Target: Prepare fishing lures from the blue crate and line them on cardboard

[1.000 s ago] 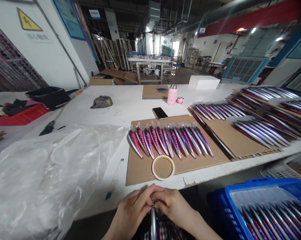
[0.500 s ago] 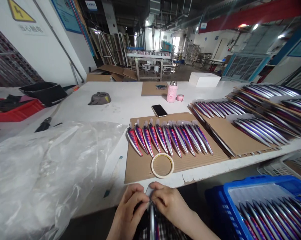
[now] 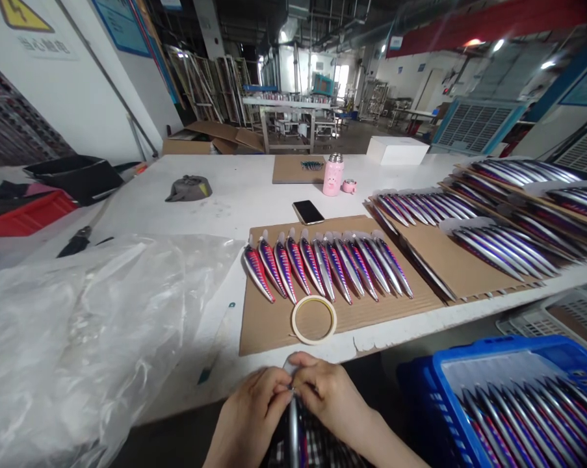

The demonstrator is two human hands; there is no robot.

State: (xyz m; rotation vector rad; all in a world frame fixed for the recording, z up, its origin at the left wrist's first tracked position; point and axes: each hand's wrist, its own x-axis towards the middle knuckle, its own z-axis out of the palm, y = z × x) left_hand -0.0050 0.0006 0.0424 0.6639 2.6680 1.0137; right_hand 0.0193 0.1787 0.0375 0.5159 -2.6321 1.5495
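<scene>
A silver and purple fishing lure (image 3: 294, 432) hangs at the table's front edge, its clear lip end upward. My left hand (image 3: 254, 406) is closed in a pinch at that upper end. From the other side, my right hand (image 3: 329, 393) pinches the same spot, by the lip. My fingertips cover the small joint between lip and body. Just beyond my hands, a roll of masking tape (image 3: 294, 325) rests on a cardboard sheet (image 3: 261, 331). A row of pink, purple and silver lures (image 3: 299, 265) lies on that sheet.
To the right, stacked cardboard carries more lures (image 3: 498, 250). A blue crate (image 3: 442, 390) with lures stands at lower right. Clear plastic sheeting (image 3: 93, 338) spreads over the left side. A phone (image 3: 309, 212), pink bottle (image 3: 333, 177) and grey cap (image 3: 190, 188) lie farther back.
My left fingers have curled in closer to the lure's lip end, and that hand has turned slightly. The right hand keeps its pinch. The whole view has shifted a little.
</scene>
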